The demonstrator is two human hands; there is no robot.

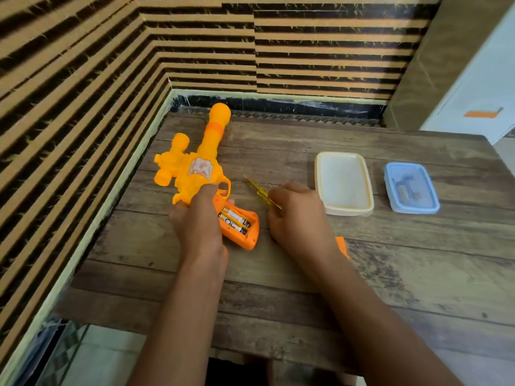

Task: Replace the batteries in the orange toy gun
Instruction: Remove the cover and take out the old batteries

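Left of centre, the left hand [199,218] pressed the toy gun [195,174] to the table [362,288], its grip open, batteries [235,220] showing. The right hand [295,215] gripped a screwdriver [260,192]. Next, probably: pry the batteries out.

Orange toy gun [195,174] on the wooden counter [362,274], grip compartment open — batteries [234,220] exposed. Left hand [199,221] steadies the grip; right hand [295,215] holds a yellow screwdriver [257,189] — two lidded containers [344,183] beyond.
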